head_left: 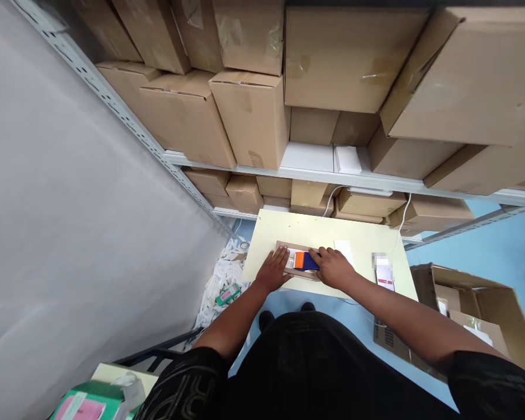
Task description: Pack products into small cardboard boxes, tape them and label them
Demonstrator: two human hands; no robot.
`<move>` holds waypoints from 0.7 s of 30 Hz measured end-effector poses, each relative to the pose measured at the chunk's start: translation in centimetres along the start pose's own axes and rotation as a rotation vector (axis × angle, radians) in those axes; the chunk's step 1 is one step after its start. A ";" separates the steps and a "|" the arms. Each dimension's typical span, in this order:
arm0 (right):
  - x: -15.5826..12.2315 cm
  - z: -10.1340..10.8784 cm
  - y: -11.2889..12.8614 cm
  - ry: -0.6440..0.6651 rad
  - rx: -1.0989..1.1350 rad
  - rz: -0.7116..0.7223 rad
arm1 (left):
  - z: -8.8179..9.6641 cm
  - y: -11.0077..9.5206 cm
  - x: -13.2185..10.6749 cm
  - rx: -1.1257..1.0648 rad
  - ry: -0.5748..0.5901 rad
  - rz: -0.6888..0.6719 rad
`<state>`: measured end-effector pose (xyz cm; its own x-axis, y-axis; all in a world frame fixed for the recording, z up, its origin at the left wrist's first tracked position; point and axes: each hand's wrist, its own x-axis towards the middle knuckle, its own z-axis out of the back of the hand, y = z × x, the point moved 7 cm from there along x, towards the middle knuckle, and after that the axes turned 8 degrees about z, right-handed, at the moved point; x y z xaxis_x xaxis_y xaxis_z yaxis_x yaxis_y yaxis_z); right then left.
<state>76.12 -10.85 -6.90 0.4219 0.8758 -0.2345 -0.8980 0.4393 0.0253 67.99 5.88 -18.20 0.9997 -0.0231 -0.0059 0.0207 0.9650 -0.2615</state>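
On the pale yellow table (pixel 280 224) lies a small, flat cardboard box (pixel 300 272), with something whitish showing at its middle. My left hand (pixel 273 269) rests on the left end of the box, its fingers stretched out flat. An orange and dark-blue block-like item (pixel 305 261) is over the middle of the box; its exact kind I cannot make out. The fingers of my right hand (pixel 333 267) curl over the blue end of that item and hide part of it. Behind the right hand a white sheet (pixel 343 249) lies on the table.
A phone-like object (pixel 384 274), partly blurred, lies at the table's right. Shelves (pixel 306 156) with several cardboard boxes stand behind. An open carton (pixel 476 291) is at right. White paper scraps (pixel 219 286) and a green box (pixel 228 294) are on the left floor.
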 end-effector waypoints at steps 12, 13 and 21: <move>-1.2 -0.4 -1.9 -0.017 0.018 0.035 | -0.7 -1.0 0.8 0.055 0.051 0.020; -1.6 -0.5 -2.5 -0.017 0.012 0.037 | -0.8 -1.0 0.8 0.055 0.050 0.025; -9.7 -3.2 -10.8 -0.057 -0.033 0.017 | -0.7 -1.2 0.9 0.030 0.044 0.046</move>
<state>81.34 -24.74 -7.97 0.4122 0.8933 -0.1790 -0.9082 0.4185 -0.0033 68.83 4.54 -18.54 0.9981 0.0105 -0.0602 -0.0242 0.9726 -0.2313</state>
